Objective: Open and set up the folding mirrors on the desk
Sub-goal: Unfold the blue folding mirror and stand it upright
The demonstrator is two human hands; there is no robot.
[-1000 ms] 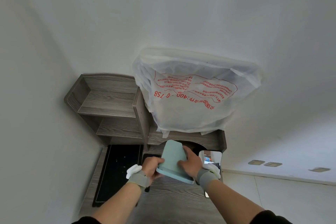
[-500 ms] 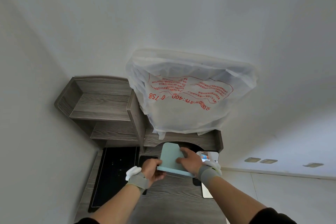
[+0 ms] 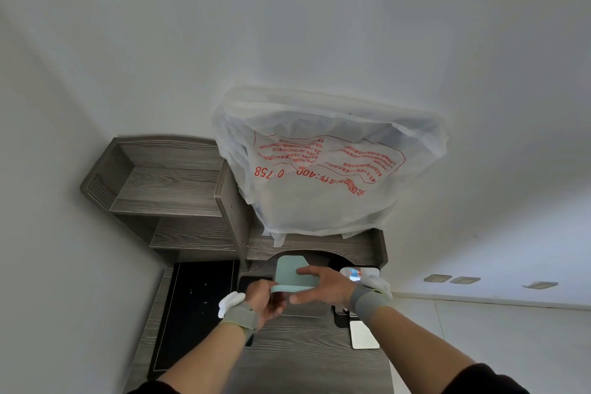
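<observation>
A mint-green folding mirror (image 3: pixel 289 272) is held above the grey wooden desk (image 3: pixel 303 358), its cover panel tilted up and back. My left hand (image 3: pixel 265 301) grips its lower left edge from below. My right hand (image 3: pixel 323 286) holds the right side, fingers across the top and thumb under the front edge. To the right, a second mirror (image 3: pixel 358 273) stands open with a reflection in its glass. Another mirror (image 3: pixel 363 334) lies flat near the desk's right edge.
A black mat (image 3: pixel 195 307) covers the left of the desk. Grey wooden shelves (image 3: pixel 172 189) rise at the back left. A white plastic bag with red print (image 3: pixel 323 169) hangs over the hutch, close above the mirrors. White walls close in on both sides.
The green mirror has opened: its panels have spread apart and the lower one now shows edge-on. My right hand slid forward along it. The view shifted slightly.
</observation>
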